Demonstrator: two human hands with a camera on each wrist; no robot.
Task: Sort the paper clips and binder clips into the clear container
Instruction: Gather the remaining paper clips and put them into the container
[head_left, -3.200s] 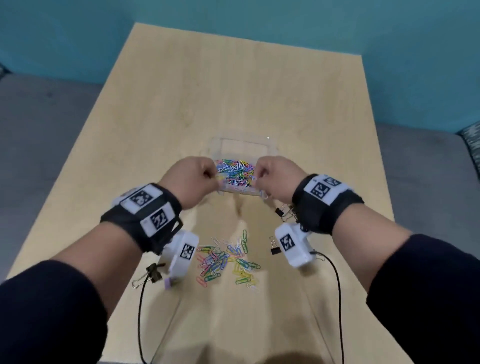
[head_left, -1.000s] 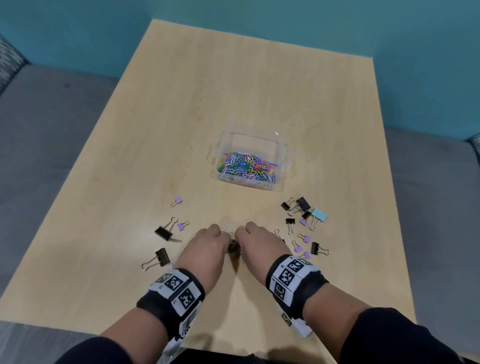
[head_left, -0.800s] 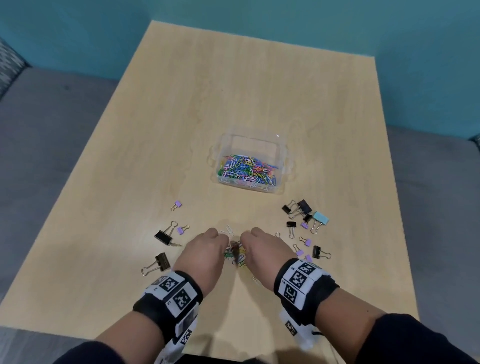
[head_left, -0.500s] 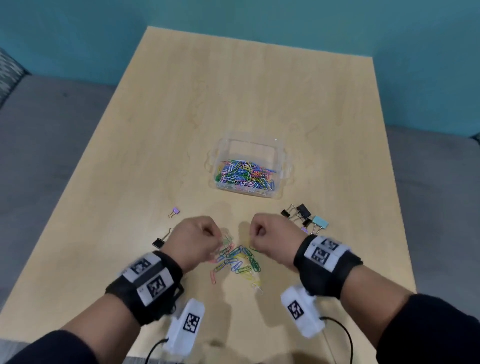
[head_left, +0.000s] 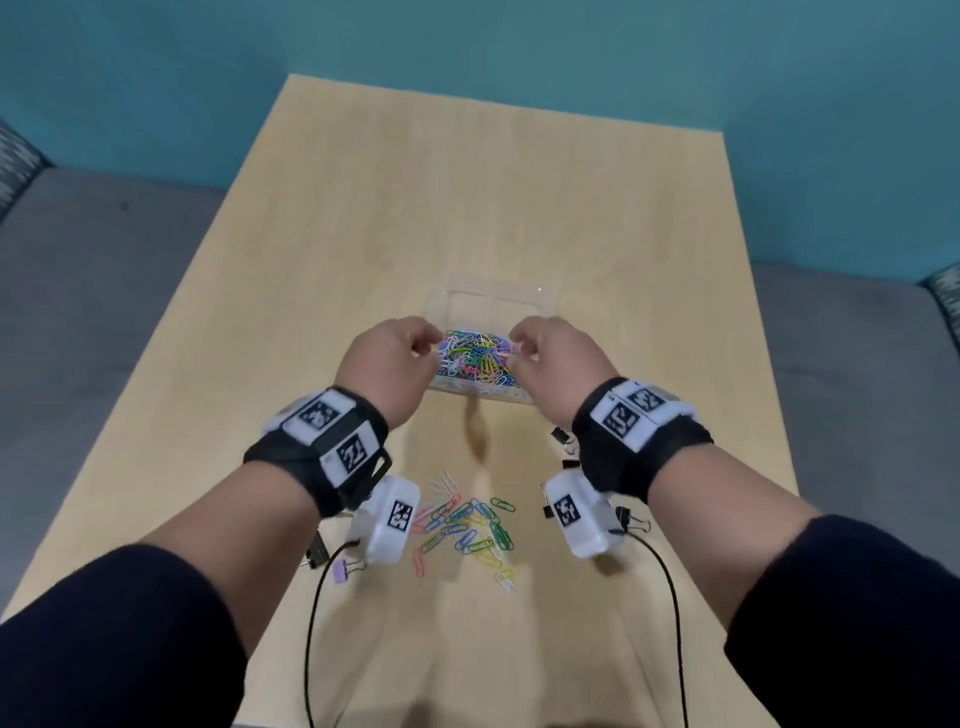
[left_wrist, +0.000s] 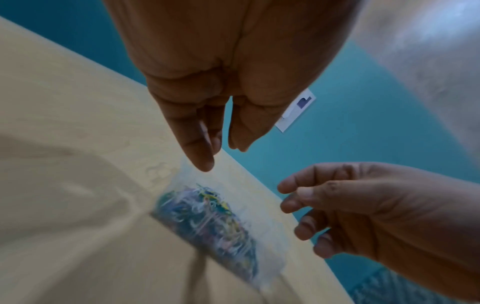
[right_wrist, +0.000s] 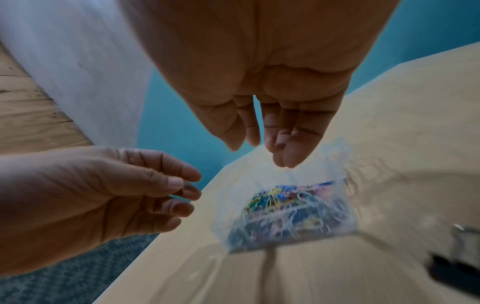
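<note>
Both hands over the clear container (head_left: 491, 291), which sits mid-table on the pale wood table (head_left: 467, 182). Container holds a dense heap of coloured paper clips (head_left: 475, 358) filling its near half; far half looks bare. Left hand (head_left: 387, 364) hangs above the container's left edge, right hand (head_left: 558, 364) above its right edge, knuckles toward the camera. Left wrist view: left fingers (left_wrist: 197, 144) point down, loosely extended with thumb a little apart, nothing between them; the container lies just below and beyond the fingertips, blurred. Right wrist view: right fingers (right_wrist: 288, 148) likewise hang down, slack and slightly spread, with no clip seen in them; the container sits directly under the tips, not touching. From the head view the fingertips of both hands are near the heap, and a pale clip shows close by the right fingertips, though whether it is pinched or simply lying in the heap cannot be told. A second scatter of loose paper clips (head_left: 467, 525) lies on the table nearer the person, between the two forearms, well apart from the fingers. Binder clips on the table: a purple one (head_left: 342, 570) by the left forearm, a black one (head_left: 626, 519) beside the right wrist, others partly hidden under the wristbands.
</note>
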